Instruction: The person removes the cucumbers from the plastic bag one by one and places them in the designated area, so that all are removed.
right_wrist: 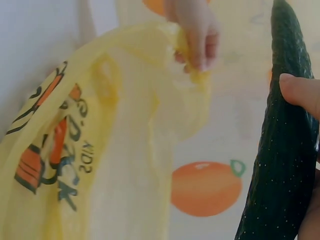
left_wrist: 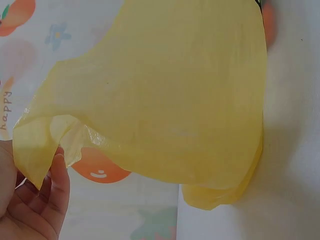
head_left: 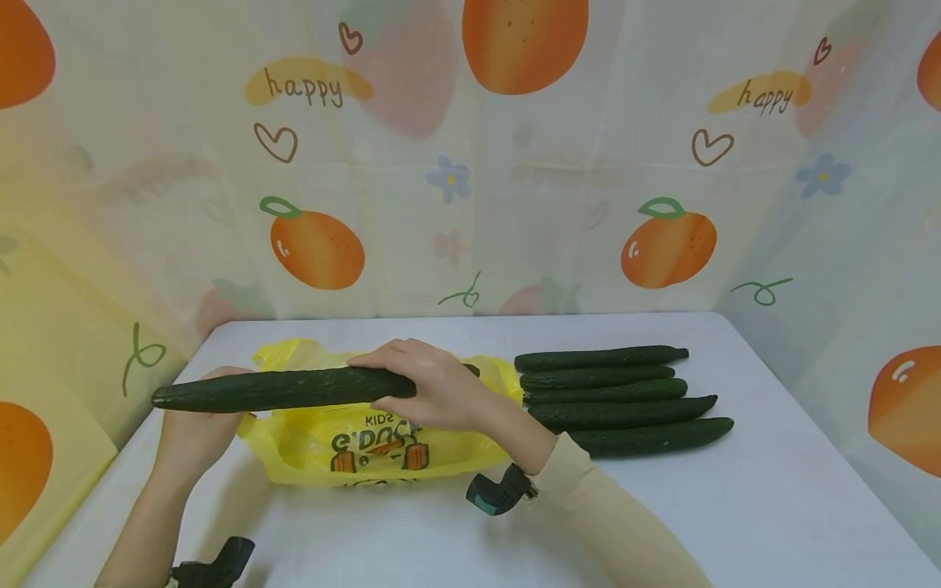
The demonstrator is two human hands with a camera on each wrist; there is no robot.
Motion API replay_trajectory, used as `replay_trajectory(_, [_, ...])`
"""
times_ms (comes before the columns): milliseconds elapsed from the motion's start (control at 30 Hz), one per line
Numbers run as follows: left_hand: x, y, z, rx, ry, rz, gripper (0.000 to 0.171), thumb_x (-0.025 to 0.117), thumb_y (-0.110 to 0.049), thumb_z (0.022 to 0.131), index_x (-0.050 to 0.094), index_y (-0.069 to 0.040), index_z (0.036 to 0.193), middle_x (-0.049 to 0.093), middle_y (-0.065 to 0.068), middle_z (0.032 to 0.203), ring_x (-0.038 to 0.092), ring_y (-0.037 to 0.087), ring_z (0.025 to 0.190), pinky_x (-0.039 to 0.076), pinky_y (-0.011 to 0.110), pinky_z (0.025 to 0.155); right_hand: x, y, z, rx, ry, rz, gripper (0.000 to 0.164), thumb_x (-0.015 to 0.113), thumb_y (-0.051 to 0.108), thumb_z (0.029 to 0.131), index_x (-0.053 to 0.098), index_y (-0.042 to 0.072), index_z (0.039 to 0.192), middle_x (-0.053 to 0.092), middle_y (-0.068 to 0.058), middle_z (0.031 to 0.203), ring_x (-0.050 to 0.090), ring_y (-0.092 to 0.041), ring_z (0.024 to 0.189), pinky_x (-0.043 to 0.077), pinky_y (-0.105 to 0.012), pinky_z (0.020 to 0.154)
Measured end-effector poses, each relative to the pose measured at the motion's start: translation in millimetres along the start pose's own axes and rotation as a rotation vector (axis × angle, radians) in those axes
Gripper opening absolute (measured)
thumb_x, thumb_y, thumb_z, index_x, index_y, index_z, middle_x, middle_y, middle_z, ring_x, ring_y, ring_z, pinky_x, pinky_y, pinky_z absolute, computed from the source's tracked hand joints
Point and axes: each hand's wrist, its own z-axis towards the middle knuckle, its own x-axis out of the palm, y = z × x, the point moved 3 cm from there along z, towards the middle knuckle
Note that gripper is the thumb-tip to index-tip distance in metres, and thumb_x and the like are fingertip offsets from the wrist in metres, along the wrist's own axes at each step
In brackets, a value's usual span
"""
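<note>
A long dark green cucumber [head_left: 294, 390] is held almost level by my right hand [head_left: 441, 388], above a yellow plastic bag [head_left: 305, 449] printed with a cartoon and "KIDS". In the right wrist view the thumb [right_wrist: 300, 92] lies against the bumpy skin of the cucumber. My left hand [head_left: 193, 441], at the bag's left end, pinches the edge of the bag's mouth, as the left wrist view shows with its curled fingers [left_wrist: 59, 192]. The bag's mouth is partly spread. In the head view the cucumber hides part of the left hand.
Several more cucumbers [head_left: 625, 412] lie side by side on the white table [head_left: 779, 506], right of the bag. Fruit-printed cloth [head_left: 529, 237] hangs behind the table and at both sides. Each wrist wears a black camera mount [head_left: 501, 490].
</note>
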Motion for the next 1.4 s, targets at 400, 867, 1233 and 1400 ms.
replay_trajectory(400, [-1.4, -0.2, -3.3, -0.074, 0.001, 0.067, 0.009, 0.06, -0.014, 0.087, 0.064, -0.008, 0.092, 0.058, -0.014, 0.062, 0.05, 0.002, 0.057, 0.041, 0.017, 0.05, -30, 10, -16, 0.004, -0.023, -0.079, 0.046, 0.069, 0.02, 0.083, 0.055, 0.016, 0.127, 0.06, 0.003, 0.116, 0.054, -0.008, 0.105, 0.043, -0.015, 0.084])
replay_trajectory(867, [3.7, -0.6, -1.9, -0.075, -0.01, 0.055, 0.015, 0.064, -0.019, 0.087, 0.065, -0.005, 0.092, 0.065, 0.007, 0.077, 0.057, -0.005, 0.058, 0.047, 0.014, 0.05, -64, -9, -64, 0.12, 0.01, -0.197, 0.05, 0.071, 0.016, 0.08, 0.054, 0.019, 0.127, 0.059, 0.003, 0.116, 0.053, -0.012, 0.107, 0.046, -0.026, 0.088])
replay_trajectory(1233, [2.2, -2.6, -2.6, -0.046, -0.025, 0.029, 0.013, 0.065, -0.017, 0.086, 0.065, -0.005, 0.09, 0.061, -0.012, 0.072, 0.058, -0.004, 0.056, 0.047, 0.014, 0.049, -88, -23, -108, 0.157, -0.049, -0.231, 0.052, 0.073, 0.013, 0.078, 0.055, 0.02, 0.126, 0.057, 0.003, 0.119, 0.052, -0.014, 0.11, 0.047, -0.031, 0.088])
replay_trajectory(1400, [2.0, -3.9, -2.7, -0.047, -0.026, 0.033, 0.013, 0.065, -0.017, 0.086, 0.065, -0.005, 0.09, 0.061, -0.009, 0.072, 0.059, -0.002, 0.056, 0.047, 0.014, 0.049, -98, -27, -127, 0.179, -0.066, -0.25, 0.054, 0.074, 0.012, 0.076, 0.054, 0.021, 0.126, 0.056, 0.004, 0.119, 0.052, -0.013, 0.109, 0.047, -0.03, 0.086])
